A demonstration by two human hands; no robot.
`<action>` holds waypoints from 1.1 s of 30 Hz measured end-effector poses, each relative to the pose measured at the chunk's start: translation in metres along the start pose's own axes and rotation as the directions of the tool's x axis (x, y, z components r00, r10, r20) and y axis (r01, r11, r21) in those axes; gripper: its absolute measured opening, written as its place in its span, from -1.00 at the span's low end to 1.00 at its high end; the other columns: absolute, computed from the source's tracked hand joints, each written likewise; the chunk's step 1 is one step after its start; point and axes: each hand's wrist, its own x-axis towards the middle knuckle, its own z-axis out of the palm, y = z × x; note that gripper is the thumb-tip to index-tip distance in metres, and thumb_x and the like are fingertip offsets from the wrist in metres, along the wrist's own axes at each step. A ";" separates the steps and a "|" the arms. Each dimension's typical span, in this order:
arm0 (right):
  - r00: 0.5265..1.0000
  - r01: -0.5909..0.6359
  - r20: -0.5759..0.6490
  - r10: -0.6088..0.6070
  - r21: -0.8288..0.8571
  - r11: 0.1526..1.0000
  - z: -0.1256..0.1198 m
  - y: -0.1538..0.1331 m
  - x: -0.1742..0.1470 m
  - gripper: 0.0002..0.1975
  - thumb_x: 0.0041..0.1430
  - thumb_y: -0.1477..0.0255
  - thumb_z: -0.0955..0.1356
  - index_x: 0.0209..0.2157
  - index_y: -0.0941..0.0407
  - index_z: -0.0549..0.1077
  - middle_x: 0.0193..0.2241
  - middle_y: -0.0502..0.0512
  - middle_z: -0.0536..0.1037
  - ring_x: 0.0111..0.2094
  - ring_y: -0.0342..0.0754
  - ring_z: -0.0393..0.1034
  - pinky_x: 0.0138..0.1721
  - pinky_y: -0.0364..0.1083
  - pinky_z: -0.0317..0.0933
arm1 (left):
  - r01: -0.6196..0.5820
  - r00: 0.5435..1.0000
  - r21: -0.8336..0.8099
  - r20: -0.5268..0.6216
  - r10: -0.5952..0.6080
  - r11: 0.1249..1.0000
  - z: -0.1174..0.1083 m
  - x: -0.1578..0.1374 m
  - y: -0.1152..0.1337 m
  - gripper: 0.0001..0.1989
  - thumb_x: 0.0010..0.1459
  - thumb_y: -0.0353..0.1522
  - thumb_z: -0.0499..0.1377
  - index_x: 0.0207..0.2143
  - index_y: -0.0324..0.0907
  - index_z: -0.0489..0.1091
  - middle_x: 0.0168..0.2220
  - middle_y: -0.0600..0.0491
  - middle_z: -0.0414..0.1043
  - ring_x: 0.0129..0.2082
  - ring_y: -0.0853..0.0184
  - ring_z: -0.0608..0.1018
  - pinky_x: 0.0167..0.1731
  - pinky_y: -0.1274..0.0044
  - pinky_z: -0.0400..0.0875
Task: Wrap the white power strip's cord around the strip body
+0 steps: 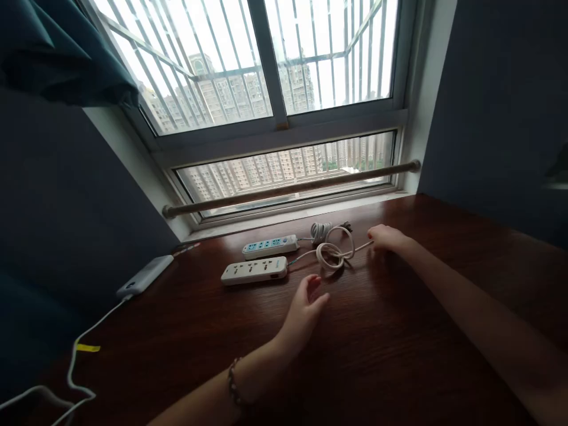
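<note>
Two white power strips lie side by side on a dark wooden table (195,331). The nearer power strip (252,271) has dark sockets, and its white cord (328,255) forms loose loops to its right. My right hand (385,238) pinches the end part of that cord; its plug does not show. Behind sits the farther power strip (270,246), with blue socket faces and a tightly coiled cord (320,232). In front of the loops, my left hand (306,305) is held with thumb and fingers apart and nothing between them. A bracelet circles the left wrist.
A white power bank-like device (145,276) lies at the table's left, with a white cable (73,361) running toward me. Near that cable is a yellow strip (89,348). Beyond the table are a barred window and a horizontal rail (293,189). A blue curtain (66,53) hangs upper left.
</note>
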 end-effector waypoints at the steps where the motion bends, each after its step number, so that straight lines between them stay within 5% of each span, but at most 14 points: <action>1: 1.000 -0.018 -0.003 0.018 -0.005 1.000 0.001 0.001 0.001 -0.58 -0.06 0.50 0.42 -0.08 0.18 0.43 -0.07 0.29 0.43 -0.04 0.17 0.33 -0.11 0.04 0.25 | 0.028 0.998 -0.009 -0.050 -0.028 1.000 0.003 0.012 -0.001 -0.60 -0.14 -0.55 0.28 -0.19 -0.24 0.32 -0.04 -0.12 0.36 0.07 0.21 0.36 0.11 0.46 0.17; 5: 0.996 -0.086 0.010 0.086 -0.004 0.996 0.002 0.003 0.003 -0.68 0.08 0.48 0.37 -0.09 0.24 0.41 -0.07 0.28 0.42 -0.06 0.09 0.35 -0.14 0.06 0.28 | 0.075 0.985 -0.038 -0.151 -0.080 0.996 0.018 0.054 -0.005 -0.70 -0.07 -0.52 0.25 -0.26 -0.24 0.26 -0.19 -0.05 0.40 -0.02 0.30 0.42 0.09 0.43 0.18; 9: 0.994 -0.108 0.015 0.108 0.017 0.994 0.004 0.005 0.001 -0.76 0.15 0.50 0.33 -0.12 0.24 0.42 -0.12 0.23 0.45 -0.11 0.03 0.37 -0.16 0.04 0.30 | 0.110 0.992 -0.077 -0.052 -0.115 0.991 0.030 0.076 -0.009 -0.84 0.02 -0.49 0.20 -0.30 -0.29 0.30 -0.33 0.02 0.45 -0.30 0.37 0.52 -0.15 0.42 0.39; 14: 0.996 -0.081 -0.028 0.083 0.066 0.995 0.004 0.010 0.001 -0.80 0.07 0.51 0.37 -0.23 0.27 0.45 -0.18 0.27 0.46 -0.15 0.08 0.39 -0.18 0.06 0.29 | 0.115 0.993 -0.124 0.045 -0.111 0.986 0.026 0.077 -0.012 -0.80 -0.08 -0.53 0.28 -0.33 -0.32 0.37 -0.36 -0.03 0.49 -0.37 0.40 0.54 -0.25 0.56 0.40; 20: 0.966 0.139 -0.248 -0.074 0.257 0.956 -0.019 0.011 -0.005 -0.74 -0.11 0.40 0.47 -0.40 0.24 0.43 -0.22 0.30 0.45 -0.17 0.15 0.39 -0.24 -0.03 0.29 | 0.117 0.991 -0.218 0.090 -0.099 0.969 0.018 0.066 -0.012 -0.83 -0.04 -0.50 0.26 -0.34 -0.30 0.37 -0.36 -0.04 0.50 -0.39 0.39 0.55 -0.28 0.55 0.42; 26: 0.886 0.439 -0.379 -0.268 0.496 0.749 -0.029 -0.028 -0.032 -0.68 -0.12 0.34 0.46 -0.37 0.19 0.32 -0.41 0.04 0.45 -0.48 -0.15 0.38 -0.55 -0.22 0.29 | 0.079 0.986 -0.281 0.160 -0.035 0.956 0.028 0.055 0.002 -0.91 0.05 -0.47 0.17 -0.34 -0.31 0.36 -0.35 -0.06 0.49 -0.36 0.38 0.54 -0.26 0.54 0.42; 33: 0.750 0.619 -0.551 -0.366 0.390 0.681 -0.021 -0.070 -0.059 -0.75 -0.22 0.45 0.47 -0.44 0.19 0.41 -0.41 0.03 0.33 -0.45 -0.16 0.24 -0.39 -0.14 0.19 | 0.053 0.993 -0.169 0.109 -0.035 0.984 0.033 0.045 0.007 -0.71 -0.06 -0.29 0.30 -0.34 -0.29 0.34 -0.43 0.01 0.46 -0.48 0.41 0.51 -0.43 0.58 0.40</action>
